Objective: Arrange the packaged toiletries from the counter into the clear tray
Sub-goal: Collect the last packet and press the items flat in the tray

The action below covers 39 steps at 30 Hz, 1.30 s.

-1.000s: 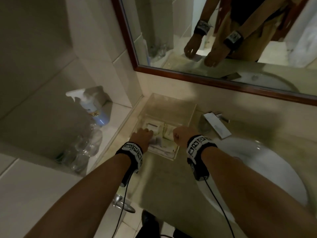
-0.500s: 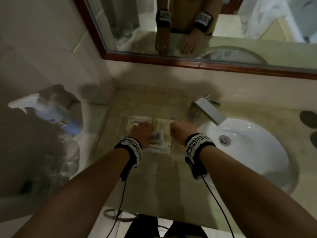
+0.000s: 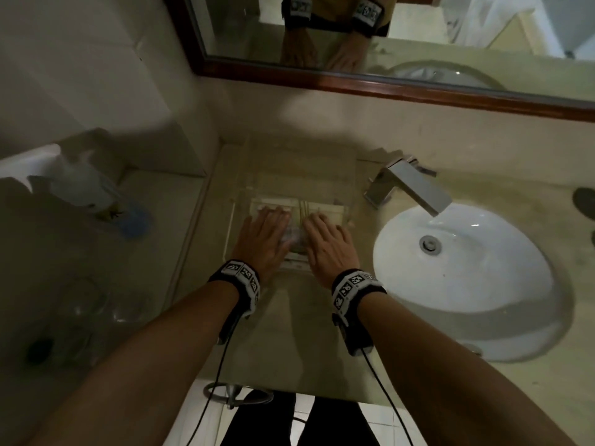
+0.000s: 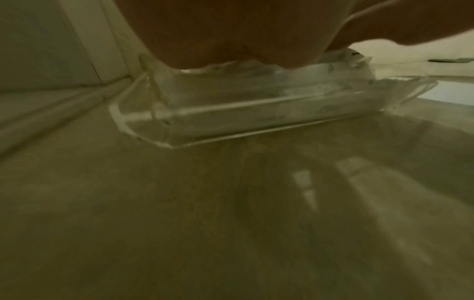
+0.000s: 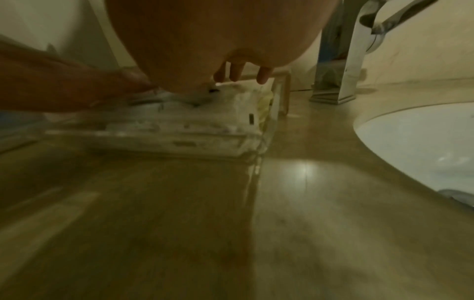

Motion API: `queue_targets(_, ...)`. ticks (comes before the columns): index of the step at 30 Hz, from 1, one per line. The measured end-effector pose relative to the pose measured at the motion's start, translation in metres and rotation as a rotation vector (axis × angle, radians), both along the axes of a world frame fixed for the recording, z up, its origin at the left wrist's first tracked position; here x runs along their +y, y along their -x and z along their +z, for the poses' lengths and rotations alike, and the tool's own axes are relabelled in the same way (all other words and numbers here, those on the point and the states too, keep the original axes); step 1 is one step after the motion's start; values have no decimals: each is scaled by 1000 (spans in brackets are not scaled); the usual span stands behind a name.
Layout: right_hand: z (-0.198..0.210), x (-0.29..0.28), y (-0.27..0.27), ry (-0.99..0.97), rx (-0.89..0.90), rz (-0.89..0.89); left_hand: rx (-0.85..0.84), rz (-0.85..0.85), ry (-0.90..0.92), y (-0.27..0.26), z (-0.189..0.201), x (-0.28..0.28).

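While both hands lie flat, fingers straight, on the white plastic-wrapped toiletry packets [image 3: 294,243], those packets sit piled inside the clear rectangular plastic tray [image 3: 230,226] on the beige stone counter [image 3: 289,342], just left of the white oval sink [image 3: 463,278]. The left hand [image 3: 262,241] and right hand [image 3: 330,244] press side by side; pushing unevenly could skid the light tray or squeeze a slippery packet over its low wall. Half a second ago both hands were curled into loose fists.
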State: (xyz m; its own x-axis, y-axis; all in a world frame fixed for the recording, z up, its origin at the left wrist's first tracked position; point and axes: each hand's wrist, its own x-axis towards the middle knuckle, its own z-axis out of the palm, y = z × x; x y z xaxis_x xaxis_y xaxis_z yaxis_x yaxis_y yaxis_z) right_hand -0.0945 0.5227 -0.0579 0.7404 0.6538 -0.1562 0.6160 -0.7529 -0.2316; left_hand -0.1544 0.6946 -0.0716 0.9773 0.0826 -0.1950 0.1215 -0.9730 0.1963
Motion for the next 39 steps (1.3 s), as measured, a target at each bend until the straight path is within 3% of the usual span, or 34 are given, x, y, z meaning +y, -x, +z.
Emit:
queue_targets(8, -27, -2, 4, 0, -11, -41, -88, -59, -42, 3, -19, 5)
queue_targets(22, -37, 11, 2, -66, -141, -20, -178, -174, -81, 0, -29, 22)
queue_targets(39, -43, 7, 1, -81, -147, -7, -154, -232, -113, 6, -30, 32)
